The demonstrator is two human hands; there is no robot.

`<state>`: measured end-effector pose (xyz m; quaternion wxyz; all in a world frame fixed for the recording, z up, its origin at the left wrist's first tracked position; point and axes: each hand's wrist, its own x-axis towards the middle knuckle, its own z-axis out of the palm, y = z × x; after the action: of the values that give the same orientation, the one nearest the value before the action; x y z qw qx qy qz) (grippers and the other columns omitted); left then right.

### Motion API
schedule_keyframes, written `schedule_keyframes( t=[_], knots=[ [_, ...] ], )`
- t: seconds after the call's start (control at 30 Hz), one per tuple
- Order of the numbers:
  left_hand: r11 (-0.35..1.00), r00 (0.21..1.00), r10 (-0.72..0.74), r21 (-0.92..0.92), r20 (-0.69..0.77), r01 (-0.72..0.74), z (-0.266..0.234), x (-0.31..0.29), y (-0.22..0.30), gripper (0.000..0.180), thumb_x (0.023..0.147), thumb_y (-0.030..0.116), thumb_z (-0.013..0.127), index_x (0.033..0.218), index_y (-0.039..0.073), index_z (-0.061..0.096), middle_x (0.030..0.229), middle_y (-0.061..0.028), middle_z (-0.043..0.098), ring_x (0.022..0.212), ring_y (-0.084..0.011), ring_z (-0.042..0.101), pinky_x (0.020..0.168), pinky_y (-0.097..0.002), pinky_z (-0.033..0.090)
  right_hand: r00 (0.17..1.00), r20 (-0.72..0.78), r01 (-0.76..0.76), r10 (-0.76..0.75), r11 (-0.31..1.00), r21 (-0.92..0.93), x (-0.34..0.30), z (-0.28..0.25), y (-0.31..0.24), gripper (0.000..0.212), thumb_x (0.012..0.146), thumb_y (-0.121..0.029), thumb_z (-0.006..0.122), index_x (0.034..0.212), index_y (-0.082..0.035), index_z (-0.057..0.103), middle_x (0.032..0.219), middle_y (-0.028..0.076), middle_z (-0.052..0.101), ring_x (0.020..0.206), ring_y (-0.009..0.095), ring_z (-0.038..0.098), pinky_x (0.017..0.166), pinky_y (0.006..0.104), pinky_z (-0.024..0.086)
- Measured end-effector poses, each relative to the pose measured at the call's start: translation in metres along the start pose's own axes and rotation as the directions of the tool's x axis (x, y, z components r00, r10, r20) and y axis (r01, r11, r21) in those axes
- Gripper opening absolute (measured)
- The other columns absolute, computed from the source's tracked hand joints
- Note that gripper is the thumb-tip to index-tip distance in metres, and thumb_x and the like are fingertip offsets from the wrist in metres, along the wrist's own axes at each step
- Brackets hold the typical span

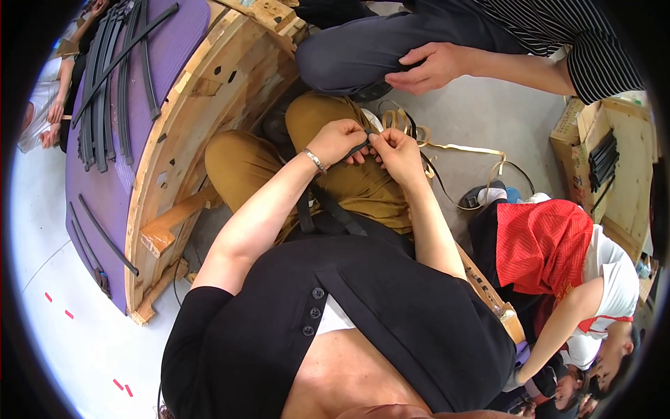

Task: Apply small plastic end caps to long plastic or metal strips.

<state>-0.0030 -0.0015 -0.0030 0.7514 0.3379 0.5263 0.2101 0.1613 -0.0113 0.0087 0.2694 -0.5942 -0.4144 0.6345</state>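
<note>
wooden bench (258, 59) stands at left with purple mat (185, 31) on top, pale floor (42, 258) beside it bearing short red marks (69, 314), grey floor (502, 105) ahead, tan boxy container (628, 209) far right, bright light.

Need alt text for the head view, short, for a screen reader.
A person's left hand and right hand pinch a small dark strip above their mustard trousers. At left, long dark strips lie on a purple mat; at upper right is another person's hand.
</note>
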Motion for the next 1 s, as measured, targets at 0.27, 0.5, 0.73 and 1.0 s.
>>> schedule_keyframes(
  t=[0.27, 0.5, 0.73, 1.0],
  knots=[
    [0.998, 0.998, 0.042, 0.04, 0.038, -0.043, -0.002, 0.0, -0.004, 0.018, 0.089, 0.015, 0.049, 0.094, -0.002, 0.051, 0.082, -0.0089, 0.062, 0.067, -0.014, 0.062, 0.052, -0.0206, 0.046, 0.998, -0.05, 0.022, -0.024, 0.999, -0.029, -0.003, 0.004, 0.003, 0.021, 0.083, -0.018, 0.06, 0.071, -0.002, 0.057, 0.064, 0.0, 0.059, 0.055, 0.004, 0.05, 0.05, 0.0182, 0.039],
    [0.996, 0.999, 0.034, 0.085, -0.017, -0.033, 0.0, 0.0, -0.002, 0.018, 0.089, 0.015, 0.049, 0.094, -0.002, 0.052, 0.081, -0.0096, 0.062, 0.064, -0.0136, 0.062, 0.05, -0.0204, 0.045, 0.988, -0.142, 0.054, -0.063, 0.996, -0.066, -0.002, 0.012, 0.011, 0.021, 0.083, -0.02, 0.061, 0.073, -0.002, 0.057, 0.066, 0.001, 0.06, 0.057, 0.005, 0.051, 0.052, 0.0184, 0.039],
    [1.0, 0.996, 0.002, 0.021, -0.095, 0.0, 0.003, 0.004, -0.003, 0.02, 0.089, 0.019, 0.05, 0.087, -0.001, 0.054, 0.075, -0.0091, 0.062, 0.057, -0.0134, 0.06, 0.045, -0.0205, 0.043, 0.987, -0.154, 0.023, -0.037, 0.995, -0.092, -0.003, 0.013, 0.005, 0.022, 0.083, -0.02, 0.061, 0.073, -0.001, 0.057, 0.067, 0.003, 0.061, 0.057, 0.005, 0.052, 0.052, 0.0186, 0.04],
    [0.999, 0.99, -0.046, 0.006, -0.133, 0.047, 0.006, 0.004, 0.011, 0.021, 0.087, 0.023, 0.051, 0.076, 0.005, 0.053, 0.063, -0.0059, 0.059, 0.045, -0.0114, 0.054, 0.038, -0.0205, 0.038, 0.997, -0.081, 0.009, -0.01, 1.0, -0.011, 0.003, 0.008, 0.005, 0.019, 0.081, -0.017, 0.06, 0.072, 0.001, 0.059, 0.063, 0.002, 0.061, 0.058, 0.006, 0.054, 0.056, 0.0208, 0.042]
  ],
)
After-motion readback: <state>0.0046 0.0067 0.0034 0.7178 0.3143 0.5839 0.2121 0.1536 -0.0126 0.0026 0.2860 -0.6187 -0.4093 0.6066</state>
